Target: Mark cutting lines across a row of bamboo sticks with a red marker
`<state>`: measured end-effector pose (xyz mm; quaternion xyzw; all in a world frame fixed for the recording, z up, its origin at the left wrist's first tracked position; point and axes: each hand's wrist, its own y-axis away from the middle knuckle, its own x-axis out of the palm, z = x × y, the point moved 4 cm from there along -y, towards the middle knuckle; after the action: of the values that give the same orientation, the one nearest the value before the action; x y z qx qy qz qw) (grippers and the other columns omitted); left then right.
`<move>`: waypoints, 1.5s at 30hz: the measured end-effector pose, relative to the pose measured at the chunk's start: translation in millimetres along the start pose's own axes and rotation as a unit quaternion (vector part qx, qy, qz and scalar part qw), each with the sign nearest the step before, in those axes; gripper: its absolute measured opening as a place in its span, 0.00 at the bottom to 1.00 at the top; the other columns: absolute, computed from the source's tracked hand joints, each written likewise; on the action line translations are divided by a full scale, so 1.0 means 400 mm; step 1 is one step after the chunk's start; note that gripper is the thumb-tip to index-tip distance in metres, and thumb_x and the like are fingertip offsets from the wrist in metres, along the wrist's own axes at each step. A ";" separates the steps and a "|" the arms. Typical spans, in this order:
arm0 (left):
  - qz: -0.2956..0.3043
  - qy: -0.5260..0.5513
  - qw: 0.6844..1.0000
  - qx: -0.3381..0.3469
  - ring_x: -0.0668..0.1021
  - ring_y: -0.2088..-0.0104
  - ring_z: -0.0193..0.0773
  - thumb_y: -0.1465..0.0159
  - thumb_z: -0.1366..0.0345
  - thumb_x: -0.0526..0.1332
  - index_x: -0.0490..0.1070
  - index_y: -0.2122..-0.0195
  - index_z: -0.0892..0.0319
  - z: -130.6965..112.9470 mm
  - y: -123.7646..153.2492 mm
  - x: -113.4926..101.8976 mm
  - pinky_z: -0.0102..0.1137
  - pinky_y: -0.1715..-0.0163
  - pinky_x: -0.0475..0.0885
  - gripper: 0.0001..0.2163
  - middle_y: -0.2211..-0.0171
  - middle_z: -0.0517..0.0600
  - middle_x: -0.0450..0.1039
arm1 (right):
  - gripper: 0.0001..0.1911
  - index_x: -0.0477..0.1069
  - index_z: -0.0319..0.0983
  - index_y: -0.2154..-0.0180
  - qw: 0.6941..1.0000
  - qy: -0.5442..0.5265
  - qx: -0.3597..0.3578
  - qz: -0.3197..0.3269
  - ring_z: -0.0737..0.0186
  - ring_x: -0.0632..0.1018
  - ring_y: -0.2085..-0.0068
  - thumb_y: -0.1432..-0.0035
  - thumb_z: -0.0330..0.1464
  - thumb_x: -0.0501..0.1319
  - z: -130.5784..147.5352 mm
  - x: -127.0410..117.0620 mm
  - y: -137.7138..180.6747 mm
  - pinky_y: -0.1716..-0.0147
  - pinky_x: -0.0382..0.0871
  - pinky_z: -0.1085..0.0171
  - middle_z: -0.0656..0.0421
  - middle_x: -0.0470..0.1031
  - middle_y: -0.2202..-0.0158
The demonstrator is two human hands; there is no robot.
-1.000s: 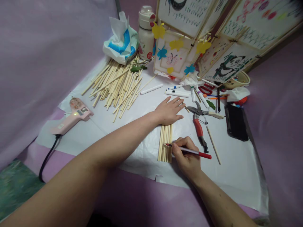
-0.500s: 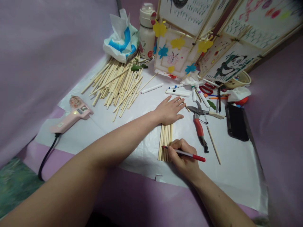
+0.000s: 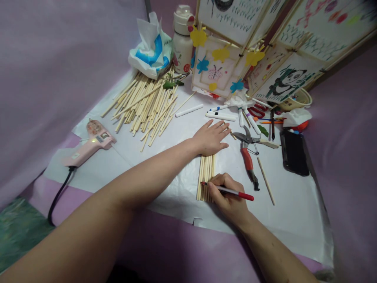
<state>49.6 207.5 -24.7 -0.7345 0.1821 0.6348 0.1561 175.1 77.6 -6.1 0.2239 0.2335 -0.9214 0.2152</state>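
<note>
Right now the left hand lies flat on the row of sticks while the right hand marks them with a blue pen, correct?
Not quite: the head view shows the pen is red, not blue. The left hand does lie flat on the row of sticks, and the right hand holds the pen's tip to them.

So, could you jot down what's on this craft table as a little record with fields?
Pressing: left hand, flat and palm down on the far end of the row of sticks
Gripping: right hand holds a red pen, tip on the row's near part
Beside right hand: pruning shears, loose stick
Left side: pink glue gun, pile of sticks
Back: tissue pack, white bottle, painted folding screen
Right edge: black phone
</note>
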 end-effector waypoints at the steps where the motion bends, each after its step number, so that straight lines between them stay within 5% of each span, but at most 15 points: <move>1: 0.000 0.000 1.000 0.000 0.48 0.26 0.45 0.27 0.51 0.48 0.52 0.28 0.60 0.000 0.000 0.000 0.50 0.29 0.45 0.30 0.26 0.53 0.45 | 0.12 0.62 0.43 0.72 1.000 0.001 0.004 0.002 0.66 0.73 0.78 0.35 0.32 0.60 -0.001 0.000 0.000 0.78 0.66 0.65 0.62 0.72 0.77; 45: 0.009 -0.007 1.000 -0.002 0.47 0.26 0.44 0.26 0.51 0.47 0.50 0.27 0.60 -0.002 0.001 -0.002 0.49 0.29 0.44 0.30 0.26 0.53 0.43 | 0.12 0.62 0.42 0.72 1.000 -0.009 0.005 -0.004 0.69 0.70 0.79 0.36 0.31 0.60 -0.003 0.003 -0.003 0.78 0.63 0.67 0.64 0.69 0.78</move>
<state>49.8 206.8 -23.8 -0.7287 0.1869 0.6415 0.1503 174.0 78.9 -7.4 0.2157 0.2274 -0.9255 0.2127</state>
